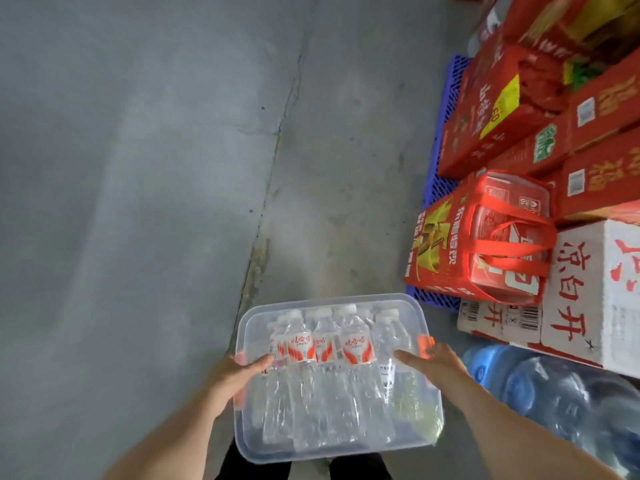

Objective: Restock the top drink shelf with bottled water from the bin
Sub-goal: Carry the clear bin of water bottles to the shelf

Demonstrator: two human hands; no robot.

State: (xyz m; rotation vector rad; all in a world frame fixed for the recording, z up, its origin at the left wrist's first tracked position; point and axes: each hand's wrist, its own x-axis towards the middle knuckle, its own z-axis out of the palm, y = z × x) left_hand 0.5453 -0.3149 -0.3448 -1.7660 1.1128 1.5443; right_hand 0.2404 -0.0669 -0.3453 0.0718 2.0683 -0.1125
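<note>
left hand [239, 377] + right hand [437, 362] hold bin [346, 452] sides | bottled water [325, 344] inside

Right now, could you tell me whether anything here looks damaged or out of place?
Only the concrete floor: a long crack runs down it toward the bin. The bottles lie flat inside; nothing has spilled.

Clear glossy plastic bin [429, 403], rough concrete floor [156, 202]
</note>
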